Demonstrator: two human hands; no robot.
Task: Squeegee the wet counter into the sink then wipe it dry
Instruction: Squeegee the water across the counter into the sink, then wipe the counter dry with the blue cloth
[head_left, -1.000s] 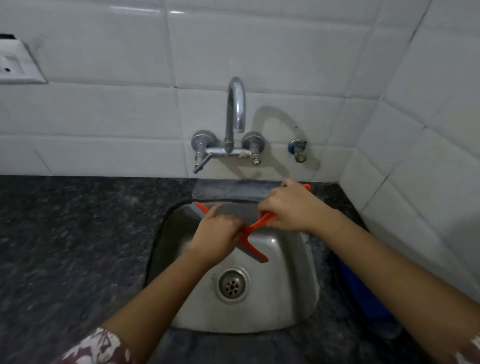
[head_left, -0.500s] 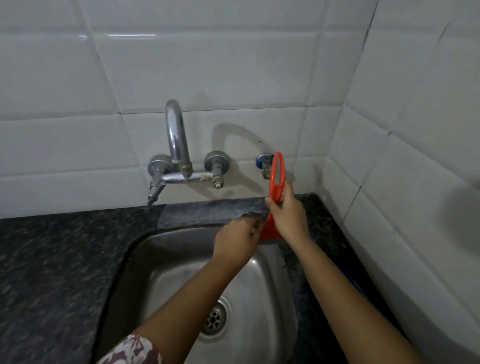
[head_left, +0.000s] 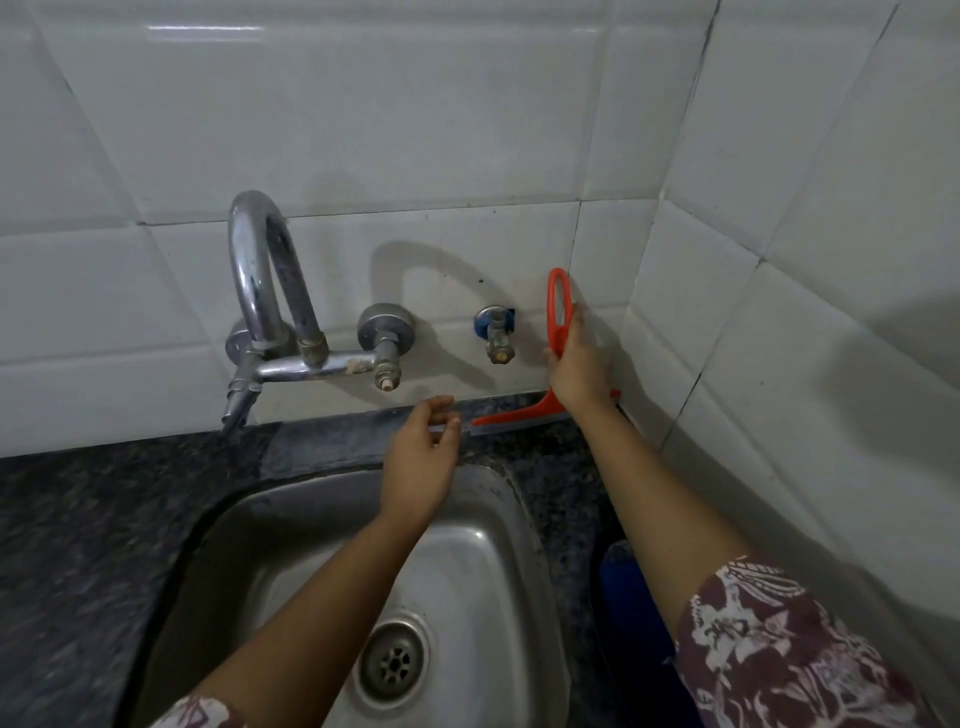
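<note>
Squeegee (head_left: 519, 414), head view: behind the sink (head_left: 260, 519), at its back right corner, blade down on the counter (head_left: 104, 519) strip, handle upright against the tiles. Gripped at the handle by right hand (head_left: 579, 364), fingers curled round it. Apparently pinched at the blade's left end by left hand (head_left: 421, 457), thumb and forefinger on the rubber, other fingers loosely bent.

Likely trouble:
- tilted blade skipping water close to the wall, leaving a wet band behind the sink
- left fingertips dragged under the blade on the pull
- handle knocking the small valve (head_left: 496, 332) above the sink's back rim
</note>
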